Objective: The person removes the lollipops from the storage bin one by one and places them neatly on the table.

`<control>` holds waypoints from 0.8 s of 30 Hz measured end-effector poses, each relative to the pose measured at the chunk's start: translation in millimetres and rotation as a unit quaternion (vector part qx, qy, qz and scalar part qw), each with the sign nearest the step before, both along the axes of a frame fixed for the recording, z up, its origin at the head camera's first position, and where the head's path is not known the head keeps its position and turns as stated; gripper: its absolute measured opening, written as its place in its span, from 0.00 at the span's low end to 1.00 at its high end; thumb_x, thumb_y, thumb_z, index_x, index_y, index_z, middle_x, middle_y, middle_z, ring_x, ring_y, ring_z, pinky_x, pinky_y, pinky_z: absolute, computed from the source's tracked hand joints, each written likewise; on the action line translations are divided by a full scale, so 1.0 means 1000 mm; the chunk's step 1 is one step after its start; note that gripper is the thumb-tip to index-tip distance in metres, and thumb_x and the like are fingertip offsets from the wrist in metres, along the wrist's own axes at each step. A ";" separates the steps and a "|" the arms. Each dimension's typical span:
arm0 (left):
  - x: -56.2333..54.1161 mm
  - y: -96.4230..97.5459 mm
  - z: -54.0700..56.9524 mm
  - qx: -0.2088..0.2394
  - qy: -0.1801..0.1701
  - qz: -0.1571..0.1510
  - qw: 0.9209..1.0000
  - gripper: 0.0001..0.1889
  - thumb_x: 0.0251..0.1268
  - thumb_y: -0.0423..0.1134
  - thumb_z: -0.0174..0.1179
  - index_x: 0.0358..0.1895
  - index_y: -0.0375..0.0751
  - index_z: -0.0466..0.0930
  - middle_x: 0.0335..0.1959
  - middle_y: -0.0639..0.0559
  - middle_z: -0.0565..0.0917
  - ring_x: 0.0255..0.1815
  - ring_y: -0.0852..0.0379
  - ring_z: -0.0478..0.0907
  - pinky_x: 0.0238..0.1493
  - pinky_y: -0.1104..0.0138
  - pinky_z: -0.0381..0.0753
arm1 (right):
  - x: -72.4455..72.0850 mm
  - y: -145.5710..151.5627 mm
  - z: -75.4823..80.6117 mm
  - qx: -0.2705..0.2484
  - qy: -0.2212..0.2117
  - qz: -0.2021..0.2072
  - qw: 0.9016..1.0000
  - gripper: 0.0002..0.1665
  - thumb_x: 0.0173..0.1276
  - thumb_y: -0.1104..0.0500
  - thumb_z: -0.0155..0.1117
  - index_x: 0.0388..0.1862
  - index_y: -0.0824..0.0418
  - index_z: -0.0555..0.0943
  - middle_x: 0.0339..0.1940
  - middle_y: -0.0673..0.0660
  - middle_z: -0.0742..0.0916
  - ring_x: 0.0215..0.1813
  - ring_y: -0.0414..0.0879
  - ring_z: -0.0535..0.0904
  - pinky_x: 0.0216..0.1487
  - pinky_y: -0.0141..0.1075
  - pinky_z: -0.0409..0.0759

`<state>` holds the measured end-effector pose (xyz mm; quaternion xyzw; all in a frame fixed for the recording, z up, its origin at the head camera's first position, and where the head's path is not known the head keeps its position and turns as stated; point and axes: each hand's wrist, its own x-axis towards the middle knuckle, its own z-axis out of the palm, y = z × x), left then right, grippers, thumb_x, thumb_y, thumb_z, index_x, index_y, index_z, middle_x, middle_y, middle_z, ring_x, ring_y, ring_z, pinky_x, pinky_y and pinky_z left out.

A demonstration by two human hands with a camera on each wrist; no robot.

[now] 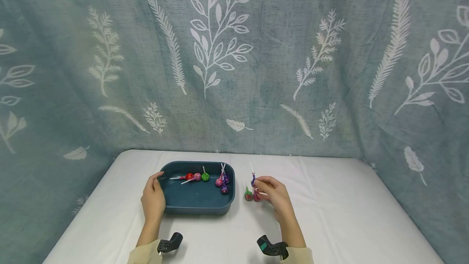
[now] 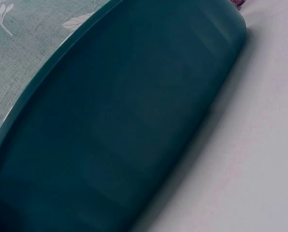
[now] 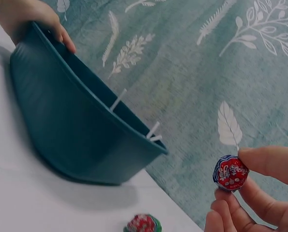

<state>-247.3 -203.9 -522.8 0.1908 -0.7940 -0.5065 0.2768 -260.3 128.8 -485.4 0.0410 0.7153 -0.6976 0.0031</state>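
My right hand [image 1: 274, 195] pinches a lollipop [image 3: 231, 173] in a blue and red wrapper between thumb and fingertips, its stick pointing up in the head view. Just below these fingers are a green and red lollipop [image 1: 248, 196] and a pinkish-red one [image 1: 257, 196]. A dark teal rectangular bin [image 1: 194, 211] stands to the left. At its left end my left hand [image 1: 153, 199] grips the rim, fingers over the edge. Inside lie a red lollipop [image 1: 189, 176], a pink one [image 1: 197, 177], a green one [image 1: 205, 177] and a purple cluster [image 1: 224, 190] at the right end.
A white cloth covers the table [image 1: 344, 215]. Behind it hangs a grey-green curtain [image 1: 264, 93] with white leaf prints. The bin's outer wall fills most of the left wrist view. Each wrist carries a black camera mount.
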 end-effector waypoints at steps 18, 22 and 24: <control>0.000 -0.002 0.003 0.007 -0.006 -0.009 1.000 0.17 0.78 0.34 0.39 0.60 0.41 0.75 0.64 0.36 0.72 0.67 0.36 0.64 0.62 0.39 0.63 | -0.006 0.013 -0.013 0.072 -0.025 -0.045 0.996 0.15 0.66 0.59 0.66 0.46 0.69 0.80 0.35 0.56 0.86 0.38 0.50 0.80 0.42 0.41 0.83; 0.000 -0.003 0.002 0.007 -0.004 -0.010 1.000 0.17 0.78 0.35 0.39 0.60 0.41 0.75 0.64 0.37 0.73 0.67 0.36 0.65 0.60 0.40 0.64 | -0.005 0.015 -0.015 0.087 -0.029 -0.047 0.995 0.15 0.66 0.60 0.65 0.45 0.70 0.80 0.34 0.56 0.86 0.36 0.50 0.79 0.40 0.42 0.83; 0.000 -0.003 0.001 0.008 -0.004 -0.010 1.000 0.17 0.78 0.34 0.39 0.60 0.41 0.75 0.64 0.36 0.73 0.67 0.36 0.65 0.60 0.40 0.64 | -0.005 0.015 -0.016 0.095 -0.028 -0.049 0.994 0.14 0.65 0.60 0.65 0.44 0.70 0.80 0.33 0.56 0.86 0.34 0.48 0.78 0.37 0.40 0.83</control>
